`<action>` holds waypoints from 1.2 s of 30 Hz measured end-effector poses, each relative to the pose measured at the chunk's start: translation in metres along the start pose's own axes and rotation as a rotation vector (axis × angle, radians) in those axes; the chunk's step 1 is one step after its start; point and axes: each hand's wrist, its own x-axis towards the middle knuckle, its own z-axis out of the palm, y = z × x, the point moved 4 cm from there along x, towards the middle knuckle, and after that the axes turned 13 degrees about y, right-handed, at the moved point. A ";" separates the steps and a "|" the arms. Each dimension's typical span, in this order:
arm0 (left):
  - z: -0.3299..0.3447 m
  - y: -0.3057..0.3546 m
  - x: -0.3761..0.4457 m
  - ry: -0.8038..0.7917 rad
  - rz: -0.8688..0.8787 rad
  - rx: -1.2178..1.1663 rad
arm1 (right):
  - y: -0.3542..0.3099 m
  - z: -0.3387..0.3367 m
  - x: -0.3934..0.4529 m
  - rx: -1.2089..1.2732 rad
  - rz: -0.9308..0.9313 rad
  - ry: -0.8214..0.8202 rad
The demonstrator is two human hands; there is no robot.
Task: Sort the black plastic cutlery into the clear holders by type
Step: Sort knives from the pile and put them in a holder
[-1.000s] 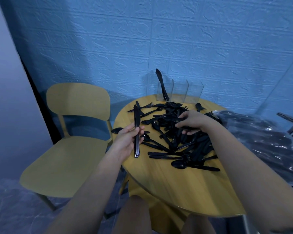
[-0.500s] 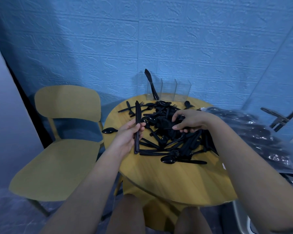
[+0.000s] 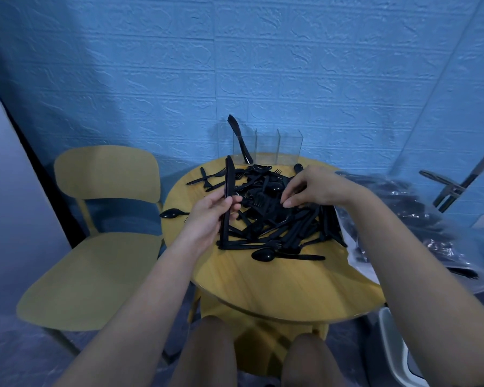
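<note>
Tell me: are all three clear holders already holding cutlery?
No. Only the leftmost clear holder has a knife standing in it; the other two holders look empty.

A plain indoor room set up as a sorting station, not a kitchen or shop. Evidence: blue brick-textured wall panels [image 3: 291,65], a small round wooden table [image 3: 277,289], a matching wooden chair [image 3: 95,263], plastic sheeting [image 3: 11,356] over the floor, bagged stock [image 3: 419,219] beyond the right fingertips.
</note>
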 end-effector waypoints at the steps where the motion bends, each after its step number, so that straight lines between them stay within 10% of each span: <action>1: 0.002 0.001 -0.003 -0.015 0.016 0.026 | -0.002 0.000 -0.002 0.012 -0.031 -0.004; 15: 0.009 -0.016 -0.026 -0.341 -0.171 0.194 | -0.028 0.035 -0.006 0.099 -0.185 0.212; 36: -0.048 -0.032 -0.010 0.072 -0.222 -0.059 | -0.004 0.099 0.000 -0.592 -0.309 -0.166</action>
